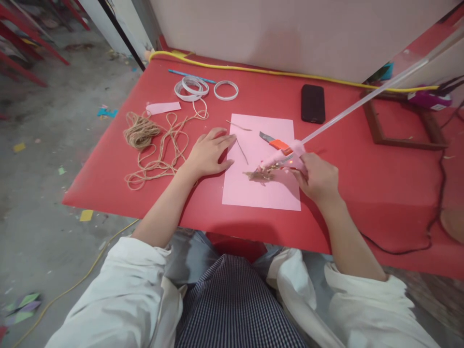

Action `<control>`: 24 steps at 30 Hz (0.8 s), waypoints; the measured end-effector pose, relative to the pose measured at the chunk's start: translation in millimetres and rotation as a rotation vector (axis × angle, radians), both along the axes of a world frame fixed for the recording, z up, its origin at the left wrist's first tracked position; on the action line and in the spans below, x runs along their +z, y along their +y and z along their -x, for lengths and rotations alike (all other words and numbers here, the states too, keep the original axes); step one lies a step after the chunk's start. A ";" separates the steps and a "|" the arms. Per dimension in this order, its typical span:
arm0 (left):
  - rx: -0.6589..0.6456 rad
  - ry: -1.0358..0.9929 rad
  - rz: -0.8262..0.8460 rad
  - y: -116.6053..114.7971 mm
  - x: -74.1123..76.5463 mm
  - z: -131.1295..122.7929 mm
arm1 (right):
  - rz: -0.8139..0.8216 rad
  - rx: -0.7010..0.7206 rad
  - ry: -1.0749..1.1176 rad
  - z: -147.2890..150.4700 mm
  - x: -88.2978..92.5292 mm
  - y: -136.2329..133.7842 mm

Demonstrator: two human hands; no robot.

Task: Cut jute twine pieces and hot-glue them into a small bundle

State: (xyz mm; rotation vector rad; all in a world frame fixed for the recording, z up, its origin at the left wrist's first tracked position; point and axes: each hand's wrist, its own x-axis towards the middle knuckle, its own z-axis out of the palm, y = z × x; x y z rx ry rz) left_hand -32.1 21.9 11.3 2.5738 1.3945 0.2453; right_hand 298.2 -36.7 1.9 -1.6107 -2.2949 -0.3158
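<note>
My right hand (pixel 319 178) grips a pink hot glue gun (pixel 290 155), a long clear glue stick (pixel 362 107) jutting from its back. Its nozzle points down at a small clump of brown twine pieces (pixel 259 176) on a pink sheet of paper (pixel 239 193). My left hand (pixel 210 152) rests at the sheet's left edge, fingers spread, holding nothing. Close to its fingertips lie two short twine pieces, one of them a thin strand (pixel 242 151). An orange utility knife (pixel 270 139) with its blade out lies on the sheet, partly behind the glue gun.
Jute twine (pixel 141 129) sprawls left of my left hand. Tape rolls (pixel 192 88), a blue pencil-like stick (pixel 181 73) and a pink strip (pixel 163 108) lie farther back. A black phone (pixel 312 104), a brown frame (pixel 408 141) and a dark cord (pixel 440 193) are on the right.
</note>
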 end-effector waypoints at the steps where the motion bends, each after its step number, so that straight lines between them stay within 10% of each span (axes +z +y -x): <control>1: 0.002 -0.006 -0.002 -0.1 0.3 0.2 | -0.004 -0.036 0.044 -3.0 -1.2 1.3; 18: -0.048 0.020 -0.061 -5.7 3.3 -3.9 | -0.038 -0.740 0.499 -62.7 -11.2 38.6; 24: -0.122 0.018 -0.069 -12.0 5.1 -2.3 | -0.019 -0.794 0.462 -77.0 -25.6 40.2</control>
